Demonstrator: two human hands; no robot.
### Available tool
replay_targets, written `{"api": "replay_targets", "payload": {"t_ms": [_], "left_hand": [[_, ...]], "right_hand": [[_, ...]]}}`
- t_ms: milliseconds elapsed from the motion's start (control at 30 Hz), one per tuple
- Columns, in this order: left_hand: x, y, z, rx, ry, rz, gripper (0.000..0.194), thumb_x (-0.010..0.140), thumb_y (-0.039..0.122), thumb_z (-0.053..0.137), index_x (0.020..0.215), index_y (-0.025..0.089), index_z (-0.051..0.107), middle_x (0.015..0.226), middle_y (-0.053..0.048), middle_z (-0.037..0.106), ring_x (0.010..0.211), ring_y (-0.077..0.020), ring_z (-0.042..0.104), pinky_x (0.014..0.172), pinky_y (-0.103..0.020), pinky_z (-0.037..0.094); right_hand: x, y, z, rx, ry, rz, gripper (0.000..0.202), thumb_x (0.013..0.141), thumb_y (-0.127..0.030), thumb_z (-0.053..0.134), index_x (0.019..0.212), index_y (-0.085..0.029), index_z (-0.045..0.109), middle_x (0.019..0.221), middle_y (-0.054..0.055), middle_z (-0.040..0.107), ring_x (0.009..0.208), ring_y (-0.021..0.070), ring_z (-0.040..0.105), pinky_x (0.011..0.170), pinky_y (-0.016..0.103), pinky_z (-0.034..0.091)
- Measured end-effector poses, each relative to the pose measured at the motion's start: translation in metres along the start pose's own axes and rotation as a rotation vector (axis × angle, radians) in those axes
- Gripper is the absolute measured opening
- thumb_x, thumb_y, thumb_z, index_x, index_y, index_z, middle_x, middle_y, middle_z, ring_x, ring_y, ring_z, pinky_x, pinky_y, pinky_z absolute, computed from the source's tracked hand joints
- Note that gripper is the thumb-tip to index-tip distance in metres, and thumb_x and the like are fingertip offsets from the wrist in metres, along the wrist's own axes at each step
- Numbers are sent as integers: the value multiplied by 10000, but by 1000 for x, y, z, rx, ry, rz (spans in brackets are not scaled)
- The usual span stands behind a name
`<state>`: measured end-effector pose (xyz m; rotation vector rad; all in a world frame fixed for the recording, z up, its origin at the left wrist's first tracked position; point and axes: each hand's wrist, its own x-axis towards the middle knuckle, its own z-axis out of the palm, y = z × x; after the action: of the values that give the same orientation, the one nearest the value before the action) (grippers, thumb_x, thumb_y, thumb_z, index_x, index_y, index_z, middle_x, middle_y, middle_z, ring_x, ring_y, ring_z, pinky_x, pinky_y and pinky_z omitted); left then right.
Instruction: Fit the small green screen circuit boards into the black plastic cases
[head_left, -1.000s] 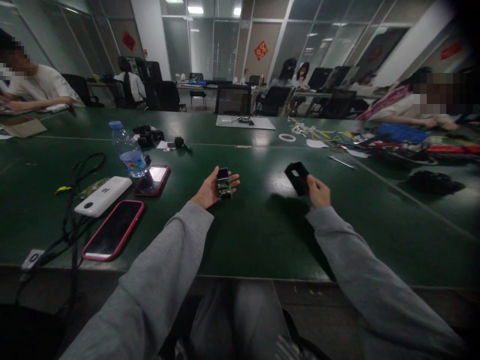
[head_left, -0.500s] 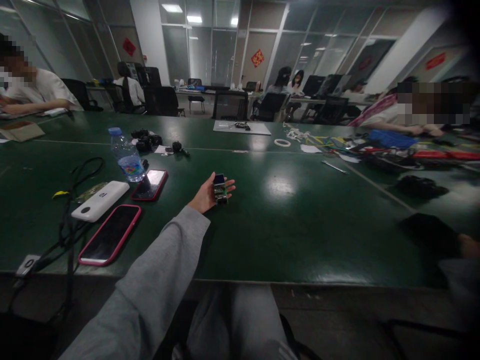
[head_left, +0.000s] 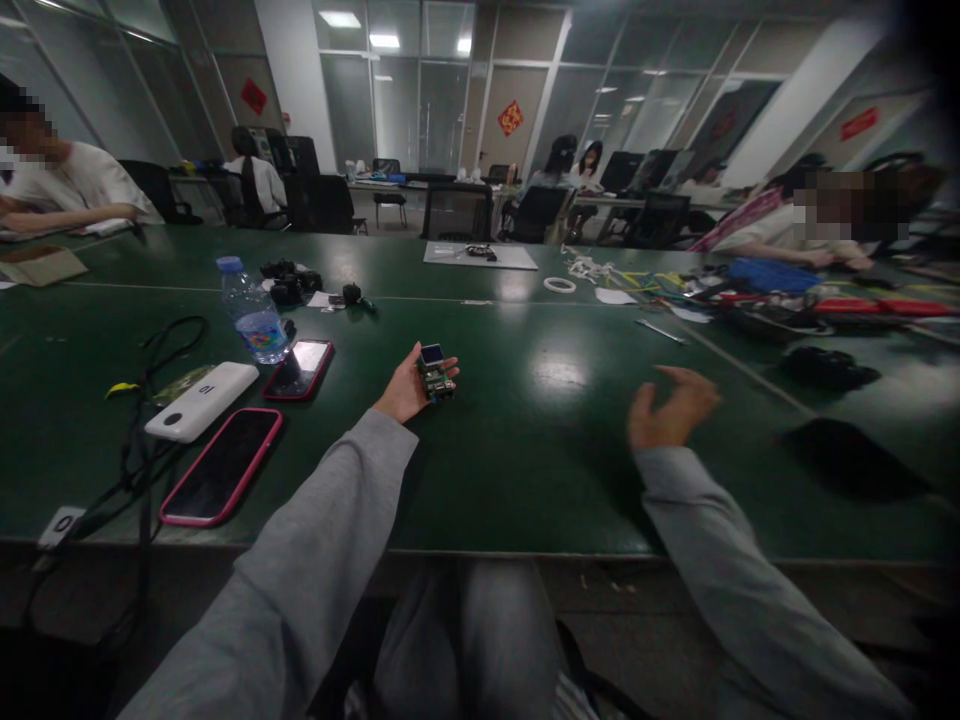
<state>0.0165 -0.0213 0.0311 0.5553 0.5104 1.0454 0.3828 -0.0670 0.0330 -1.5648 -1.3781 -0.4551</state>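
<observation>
A small green circuit board [head_left: 437, 383] with a dark little screen at its top lies in the palm of my left hand [head_left: 406, 386], whose thumb is at its near left side and whose fingertips show past its right edge. Over the green table [head_left: 525, 470], to the right, my right hand [head_left: 673, 407] is raised with fingers apart and nothing in it; it is slightly blurred. A wide gap separates the two hands.
Left of me are a bottle [head_left: 259, 325], two red-edged phones [head_left: 223, 467] [head_left: 300, 370], a white power bank [head_left: 202, 402] and black cables. A black object [head_left: 851, 457], tangled wires [head_left: 675, 285] and a thin metal tool [head_left: 660, 331] lie right. People sit beyond.
My right hand has come in from the right edge, away from the black object there. The board in my left hand has tilted a little and shifted slightly left.
</observation>
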Motion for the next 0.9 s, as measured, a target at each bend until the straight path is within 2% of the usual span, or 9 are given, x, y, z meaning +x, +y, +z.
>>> {"api": "replay_targets", "payload": {"t_ms": [67,167,233,300,433,600,667,767,900], "left_hand": [[0,0,1,-2,16,-10,466,862,521,463,1094,130,565,1039,-142,679,930,-216,649,825,-356,484],[-2,2,5,-39,18,-50,539,886,532,393,1118,81,573,976,-161,687,873,-216,660,803,-340,492],[-5,4,7,-77,-5,-81,580,902,524,351,1115,37,585,922,-170,689,839,-215,662,794,-330,491],[-7,8,8,-116,-28,-67,572,912,509,333,1099,37,598,860,-148,690,807,-211,658,776,-326,490],[-9,14,10,-138,-76,39,525,900,525,358,1089,100,604,849,-106,679,793,-195,640,729,-302,483],[-9,8,19,-32,-98,73,520,864,553,419,1175,158,551,1158,-113,613,1027,-212,583,844,-303,457],[-9,4,22,9,-130,53,514,868,552,414,1196,175,534,1283,-101,544,1153,-213,520,928,-313,420],[-9,2,23,50,-168,22,513,875,541,410,1229,182,508,1383,-93,460,1298,-209,393,1022,-330,342],[-10,4,21,85,-217,2,533,884,528,406,1259,156,484,1410,-130,425,1345,-230,329,1068,-378,280]], "right_hand": [[-32,-61,34,191,-171,-266,372,866,-309,435,1202,-178,527,1186,156,521,1163,296,442,988,512,312],[-70,-149,69,338,-490,-530,401,911,-311,410,1308,-262,443,1375,47,411,1259,247,358,1032,456,314],[-80,-187,84,380,-568,-599,417,934,-307,387,1349,-271,405,1424,21,360,1288,239,316,1054,436,301],[-79,-202,96,417,-583,-589,429,944,-309,378,1370,-259,383,1445,22,331,1285,238,315,1061,431,302],[-66,-192,118,587,-487,-401,465,912,-357,462,1355,-232,393,1422,69,344,1279,238,335,1071,437,306],[-60,-172,142,842,-354,45,638,712,-414,699,1245,-156,464,1239,130,486,1179,247,452,1035,435,361],[-57,-169,146,917,-396,332,644,618,-394,762,1163,-157,512,1136,107,553,1062,237,533,954,428,440],[-48,-158,139,1085,-590,732,556,575,-342,793,1055,-167,571,926,51,624,787,179,613,723,342,542],[-23,-109,106,1154,-726,863,467,595,-276,806,1012,-188,616,822,30,655,637,130,617,554,224,514]]}}
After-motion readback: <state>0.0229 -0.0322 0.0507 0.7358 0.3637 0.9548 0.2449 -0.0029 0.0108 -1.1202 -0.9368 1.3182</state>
